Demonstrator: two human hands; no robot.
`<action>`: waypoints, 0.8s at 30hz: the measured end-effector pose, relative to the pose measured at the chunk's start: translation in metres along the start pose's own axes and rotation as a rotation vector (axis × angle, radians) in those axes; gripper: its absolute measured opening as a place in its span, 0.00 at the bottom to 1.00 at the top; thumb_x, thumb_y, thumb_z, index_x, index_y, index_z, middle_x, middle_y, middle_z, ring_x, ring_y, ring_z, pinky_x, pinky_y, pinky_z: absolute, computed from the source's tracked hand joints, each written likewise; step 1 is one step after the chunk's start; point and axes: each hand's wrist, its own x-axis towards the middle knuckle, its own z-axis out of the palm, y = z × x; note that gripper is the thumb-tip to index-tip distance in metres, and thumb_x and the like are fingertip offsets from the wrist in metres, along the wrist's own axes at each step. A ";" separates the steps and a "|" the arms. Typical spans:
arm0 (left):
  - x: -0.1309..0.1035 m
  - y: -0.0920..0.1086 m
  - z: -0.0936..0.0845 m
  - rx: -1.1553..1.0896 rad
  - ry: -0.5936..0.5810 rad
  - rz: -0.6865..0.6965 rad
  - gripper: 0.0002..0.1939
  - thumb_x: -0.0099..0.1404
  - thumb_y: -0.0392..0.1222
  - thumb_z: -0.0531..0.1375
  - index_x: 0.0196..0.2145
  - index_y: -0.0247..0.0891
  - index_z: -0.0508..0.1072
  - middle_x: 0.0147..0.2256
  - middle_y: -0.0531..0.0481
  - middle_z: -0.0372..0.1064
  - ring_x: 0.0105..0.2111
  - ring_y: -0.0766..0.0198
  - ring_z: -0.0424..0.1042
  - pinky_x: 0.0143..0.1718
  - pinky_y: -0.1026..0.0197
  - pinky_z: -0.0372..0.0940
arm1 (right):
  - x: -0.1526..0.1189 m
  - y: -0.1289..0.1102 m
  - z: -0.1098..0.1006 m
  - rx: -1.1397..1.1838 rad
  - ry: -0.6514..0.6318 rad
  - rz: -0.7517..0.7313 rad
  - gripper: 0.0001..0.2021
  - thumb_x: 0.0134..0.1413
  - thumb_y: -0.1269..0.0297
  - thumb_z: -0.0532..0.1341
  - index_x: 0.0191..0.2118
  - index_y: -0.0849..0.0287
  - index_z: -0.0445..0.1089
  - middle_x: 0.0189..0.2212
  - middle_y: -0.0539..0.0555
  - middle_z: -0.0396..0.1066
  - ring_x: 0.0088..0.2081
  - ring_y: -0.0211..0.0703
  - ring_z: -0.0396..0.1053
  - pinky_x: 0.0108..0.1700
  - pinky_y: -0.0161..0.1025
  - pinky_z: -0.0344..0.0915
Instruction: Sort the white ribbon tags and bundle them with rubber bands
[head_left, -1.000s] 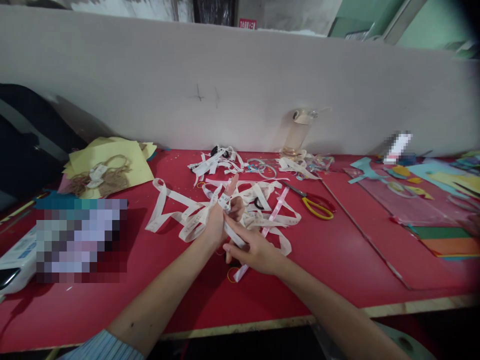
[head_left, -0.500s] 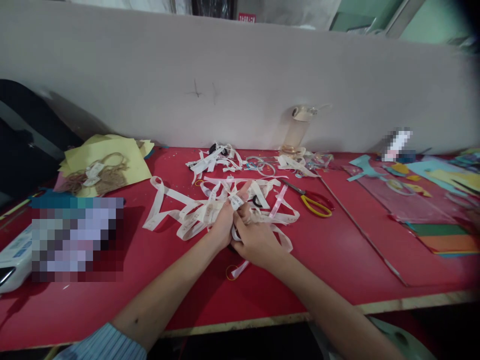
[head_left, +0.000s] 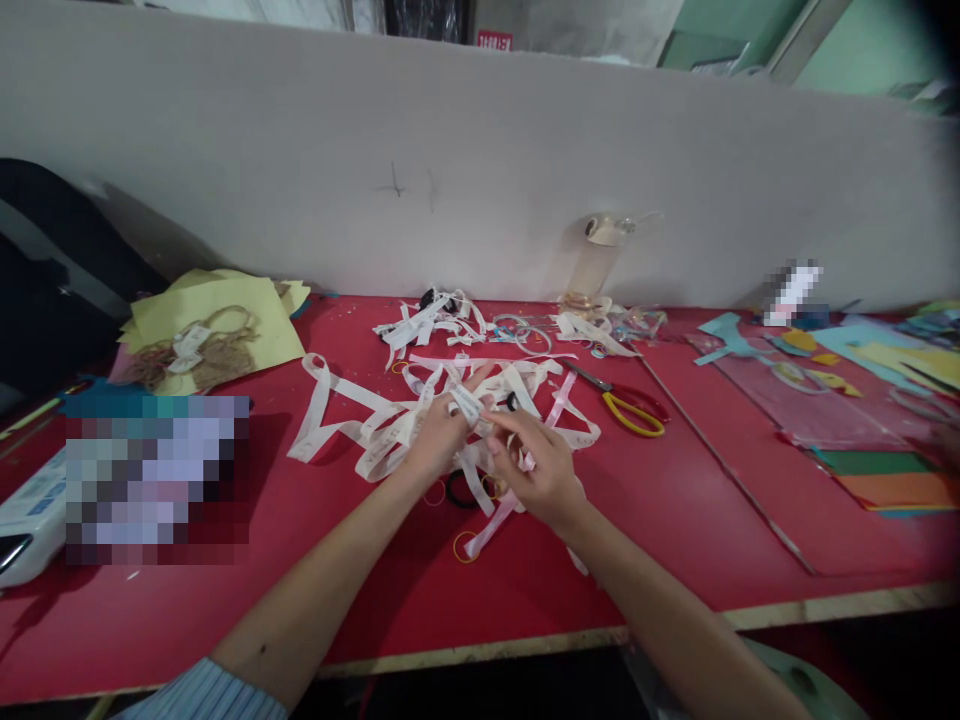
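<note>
Over a tangle of printed white ribbon (head_left: 379, 455) in the middle of the red table, my left hand (head_left: 439, 437) is closed on a piece of white ribbon (head_left: 466, 402). My right hand (head_left: 541, 470) is just to its right, fingers bent and thumb apart, its index fingertip at that ribbon; whether it grips anything is unclear. Below the hands lie a pink ribbon (head_left: 496, 524), a black ring-shaped band (head_left: 459, 490) and a thin yellow rubber band (head_left: 466, 547). Yellow-and-red-handled scissors (head_left: 634, 412) rest to the right of the tangle.
A clear bottle (head_left: 592, 265) stands against the grey partition (head_left: 300, 150), near another ribbon heap (head_left: 435, 325). Yellow sheets (head_left: 262, 320) with brown twine (head_left: 217, 355) lie at the left. Coloured sheets (head_left: 885, 470) and cut paper cover the red table's (head_left: 360, 600) right side.
My right hand has drawn back to the right from my left hand, and its fingers have loosened. The black band and more of the pink ribbon below now show.
</note>
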 end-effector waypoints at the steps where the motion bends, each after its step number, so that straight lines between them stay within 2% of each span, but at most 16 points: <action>1: 0.001 -0.003 -0.003 0.212 -0.074 0.104 0.16 0.54 0.34 0.56 0.41 0.37 0.76 0.23 0.54 0.69 0.27 0.65 0.66 0.34 0.63 0.61 | 0.001 0.002 0.000 -0.016 0.043 -0.011 0.16 0.58 0.69 0.57 0.52 0.54 0.66 0.39 0.55 0.70 0.37 0.40 0.68 0.39 0.38 0.66; 2: 0.002 -0.006 -0.005 0.428 -0.126 0.194 0.15 0.54 0.33 0.55 0.38 0.37 0.76 0.25 0.52 0.71 0.30 0.63 0.67 0.36 0.62 0.61 | 0.002 0.005 0.000 -0.036 0.052 -0.027 0.16 0.57 0.69 0.58 0.52 0.54 0.67 0.40 0.56 0.69 0.38 0.42 0.68 0.40 0.39 0.67; 4: 0.002 -0.012 -0.008 0.820 -0.141 0.261 0.12 0.52 0.31 0.53 0.30 0.35 0.76 0.26 0.49 0.72 0.31 0.60 0.68 0.35 0.61 0.61 | 0.005 0.010 -0.001 -0.056 0.025 -0.055 0.15 0.57 0.69 0.59 0.50 0.54 0.68 0.40 0.56 0.69 0.39 0.43 0.68 0.40 0.40 0.67; 6: 0.000 -0.015 -0.009 0.963 -0.139 0.264 0.10 0.51 0.32 0.53 0.26 0.34 0.74 0.25 0.47 0.71 0.29 0.59 0.68 0.32 0.60 0.59 | 0.007 0.015 -0.002 -0.051 0.006 -0.072 0.12 0.58 0.68 0.60 0.47 0.53 0.70 0.38 0.55 0.69 0.39 0.42 0.68 0.39 0.40 0.67; 11: -0.001 -0.016 -0.006 1.038 -0.153 0.250 0.07 0.53 0.33 0.53 0.26 0.35 0.71 0.24 0.47 0.70 0.26 0.60 0.66 0.28 0.61 0.55 | 0.009 0.018 -0.002 -0.069 -0.006 -0.128 0.05 0.58 0.69 0.59 0.39 0.55 0.71 0.35 0.54 0.68 0.39 0.42 0.67 0.41 0.40 0.65; 14: 0.001 -0.015 -0.004 1.041 -0.149 0.234 0.07 0.54 0.35 0.53 0.24 0.35 0.70 0.21 0.49 0.67 0.24 0.62 0.64 0.26 0.62 0.53 | 0.008 0.016 0.001 0.055 0.052 0.010 0.04 0.60 0.69 0.56 0.37 0.56 0.67 0.35 0.53 0.66 0.40 0.42 0.66 0.41 0.40 0.65; 17: 0.003 -0.015 -0.005 1.021 -0.143 0.216 0.08 0.55 0.35 0.52 0.25 0.34 0.71 0.21 0.50 0.67 0.23 0.64 0.63 0.25 0.63 0.54 | 0.008 0.013 0.001 0.217 0.088 0.123 0.04 0.61 0.69 0.54 0.40 0.55 0.65 0.37 0.54 0.64 0.39 0.41 0.65 0.40 0.40 0.66; 21: 0.002 -0.014 -0.007 0.999 -0.187 0.217 0.09 0.53 0.33 0.53 0.28 0.35 0.74 0.25 0.50 0.71 0.27 0.63 0.68 0.29 0.63 0.59 | 0.009 0.011 -0.001 0.220 -0.015 0.054 0.13 0.57 0.69 0.58 0.48 0.54 0.66 0.42 0.56 0.64 0.43 0.44 0.65 0.44 0.43 0.66; 24: 0.001 -0.014 -0.007 1.021 -0.196 0.212 0.11 0.52 0.32 0.53 0.28 0.35 0.75 0.27 0.47 0.73 0.29 0.60 0.70 0.32 0.62 0.61 | 0.009 0.012 -0.001 0.166 -0.035 0.035 0.12 0.57 0.72 0.57 0.46 0.54 0.68 0.40 0.55 0.64 0.43 0.44 0.65 0.44 0.43 0.65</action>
